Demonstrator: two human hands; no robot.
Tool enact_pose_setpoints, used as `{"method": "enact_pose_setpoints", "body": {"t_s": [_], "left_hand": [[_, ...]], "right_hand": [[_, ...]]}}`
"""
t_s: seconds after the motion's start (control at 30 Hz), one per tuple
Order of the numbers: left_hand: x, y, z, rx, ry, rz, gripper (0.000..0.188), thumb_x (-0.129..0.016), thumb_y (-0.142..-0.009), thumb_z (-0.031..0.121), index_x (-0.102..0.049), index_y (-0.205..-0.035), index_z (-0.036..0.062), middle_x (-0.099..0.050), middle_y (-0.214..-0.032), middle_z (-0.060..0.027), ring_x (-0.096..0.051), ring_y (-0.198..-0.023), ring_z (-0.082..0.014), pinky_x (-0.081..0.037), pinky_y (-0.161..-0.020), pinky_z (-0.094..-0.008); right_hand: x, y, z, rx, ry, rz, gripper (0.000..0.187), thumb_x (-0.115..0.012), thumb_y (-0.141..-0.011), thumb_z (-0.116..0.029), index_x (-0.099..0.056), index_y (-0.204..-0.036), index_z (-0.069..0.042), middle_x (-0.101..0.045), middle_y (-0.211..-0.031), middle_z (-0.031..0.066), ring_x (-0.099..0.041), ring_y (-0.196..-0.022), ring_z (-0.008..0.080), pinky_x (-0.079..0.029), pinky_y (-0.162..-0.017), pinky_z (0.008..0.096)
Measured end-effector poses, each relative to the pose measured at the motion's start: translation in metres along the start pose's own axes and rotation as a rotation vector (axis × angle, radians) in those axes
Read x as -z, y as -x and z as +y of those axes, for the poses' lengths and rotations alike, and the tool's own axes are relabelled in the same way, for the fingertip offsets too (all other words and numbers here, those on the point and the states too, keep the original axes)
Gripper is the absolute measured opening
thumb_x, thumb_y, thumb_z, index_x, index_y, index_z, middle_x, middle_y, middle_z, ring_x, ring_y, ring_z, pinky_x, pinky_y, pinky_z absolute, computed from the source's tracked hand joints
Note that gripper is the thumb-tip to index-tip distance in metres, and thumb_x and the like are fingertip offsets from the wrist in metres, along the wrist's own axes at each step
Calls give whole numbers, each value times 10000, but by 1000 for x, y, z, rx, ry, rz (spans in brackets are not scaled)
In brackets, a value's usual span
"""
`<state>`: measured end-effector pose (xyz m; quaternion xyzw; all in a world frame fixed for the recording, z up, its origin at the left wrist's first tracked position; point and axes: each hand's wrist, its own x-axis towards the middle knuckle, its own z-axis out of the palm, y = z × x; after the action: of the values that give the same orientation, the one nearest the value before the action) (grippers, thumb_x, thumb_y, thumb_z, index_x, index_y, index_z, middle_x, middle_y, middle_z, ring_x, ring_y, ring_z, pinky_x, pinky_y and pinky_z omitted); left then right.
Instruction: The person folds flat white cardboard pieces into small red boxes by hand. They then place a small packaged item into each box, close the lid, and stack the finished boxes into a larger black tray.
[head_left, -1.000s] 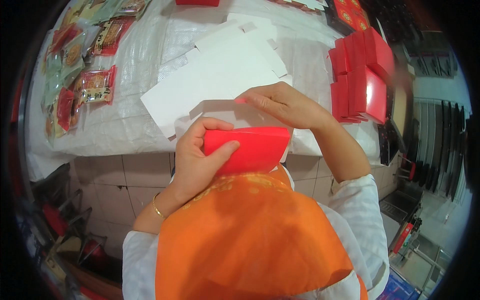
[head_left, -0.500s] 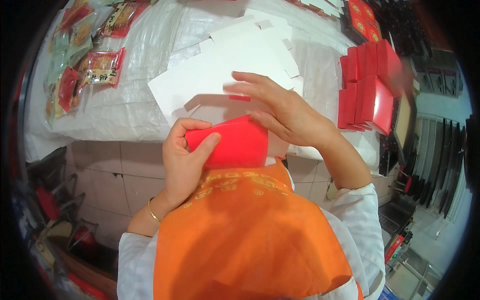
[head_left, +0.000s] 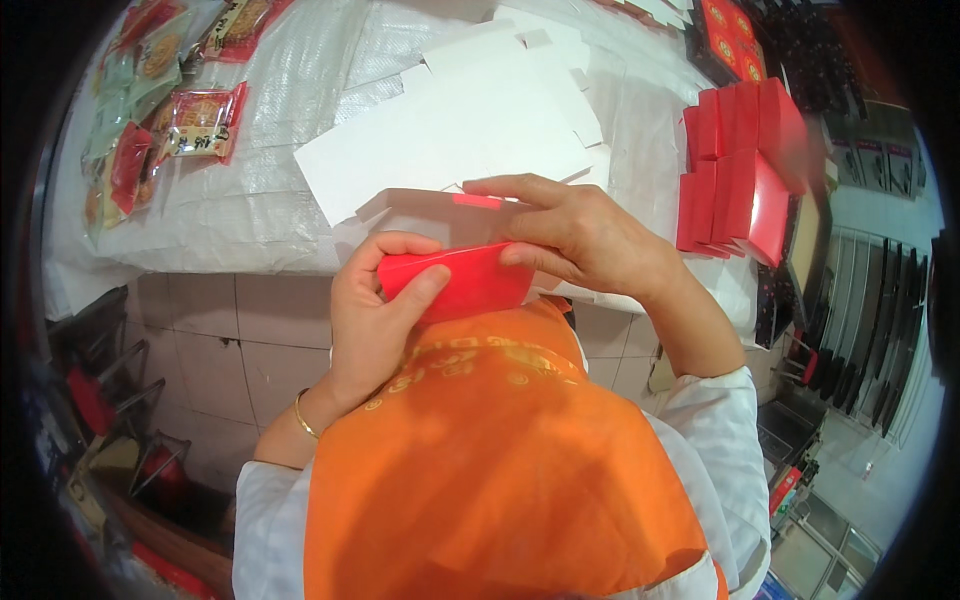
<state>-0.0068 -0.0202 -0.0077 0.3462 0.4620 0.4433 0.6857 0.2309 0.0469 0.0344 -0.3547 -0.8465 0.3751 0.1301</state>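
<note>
Just above my orange apron, I hold a partly folded red cardboard box, red outside and pale inside. My left hand is closed around its left end, thumb on the near red wall and fingers behind. At the right end, my right hand pinches the cardboard, its thumb at the near wall's top corner and its fingers reaching over the end toward the far wall. A small red flap edge shows on the far side by the right fingertips. The fingers hide part of the right end.
Flat cardboard blanks, white side up, lie overlapping on the table's white woven cover. Several folded red boxes are stacked at the right. Wrapped pastries lie at the left. A red patterned box is at the far right.
My right fingers have come down from above the box onto its right end. The near red wall has tilted, showing less of its face, and the pale interior shows more.
</note>
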Motion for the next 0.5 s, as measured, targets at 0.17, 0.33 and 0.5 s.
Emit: {"method": "enact_pose_setpoints", "body": {"t_s": [0.17,0.33,0.5], "left_hand": [[-2,-4,-2,-6,-19,0,192,-654,-927,6,-585,-1105,-4,-661,-1047,-69,-629,-940,-93,-527,-823,-252],[-8,-8,-5,-47,38,-6,210,-648,-932,10,-567,-1125,2,-644,-1107,-72,-624,-977,-101,-526,-854,-257],[-10,-9,-4,-49,-27,8,230,-661,-927,30,-559,-1131,0,-646,-1093,-66,-622,-977,-103,-524,-854,-261]], "right_hand": [[1,1,-11,-39,-47,23,228,-578,-959,-114,-658,-1165,-56,-584,-1368,128,-673,-1014,320,-563,-817,367],[-6,-2,-13,-115,-370,180,283,-526,-979,-92,-641,-1238,-83,-624,-1292,147,-670,-1056,297,-552,-842,354],[-3,-15,-9,-110,-100,101,230,-598,-960,-171,-693,-1142,-67,-702,-1041,147,-691,-939,292,-548,-779,350]]}}
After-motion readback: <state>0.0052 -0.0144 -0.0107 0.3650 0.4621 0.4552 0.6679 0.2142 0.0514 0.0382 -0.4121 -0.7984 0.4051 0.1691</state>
